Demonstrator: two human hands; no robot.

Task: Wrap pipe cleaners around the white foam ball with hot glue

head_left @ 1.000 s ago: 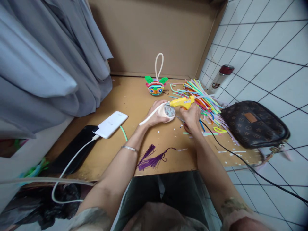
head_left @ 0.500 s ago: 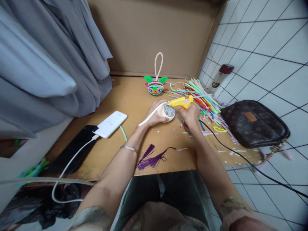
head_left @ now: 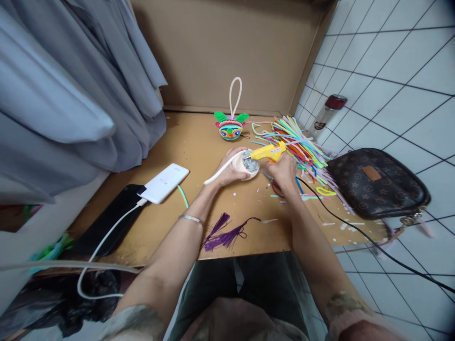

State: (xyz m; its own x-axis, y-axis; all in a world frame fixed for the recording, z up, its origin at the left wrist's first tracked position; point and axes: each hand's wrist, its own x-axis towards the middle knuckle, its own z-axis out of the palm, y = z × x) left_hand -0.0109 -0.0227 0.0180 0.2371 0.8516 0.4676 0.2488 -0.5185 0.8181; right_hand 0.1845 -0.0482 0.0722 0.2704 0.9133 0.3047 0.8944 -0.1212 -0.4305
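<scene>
Evidently, we are at an early stage: the pale round piece (head_left: 251,166), held over the tabletop (head_left: 170,147) in front of the finished-looking ornament (head_left: 230,129), bears none of the latter's coloured trim. Our L hand (head_left: 230,169) is clamped round its side; our R hand (head_left: 283,168) grips the yellow glue gun (head_left: 267,152), nozzle at the rim (contact: can't tell). Done, approx.: at most one end of the white strip (head_left: 221,171); left, we judge: its loose length, running back to the L wrist, + decoration. Appearance: smooth pale sides, mottled blue-grey end w/ rounded outline, facing R.
</scene>
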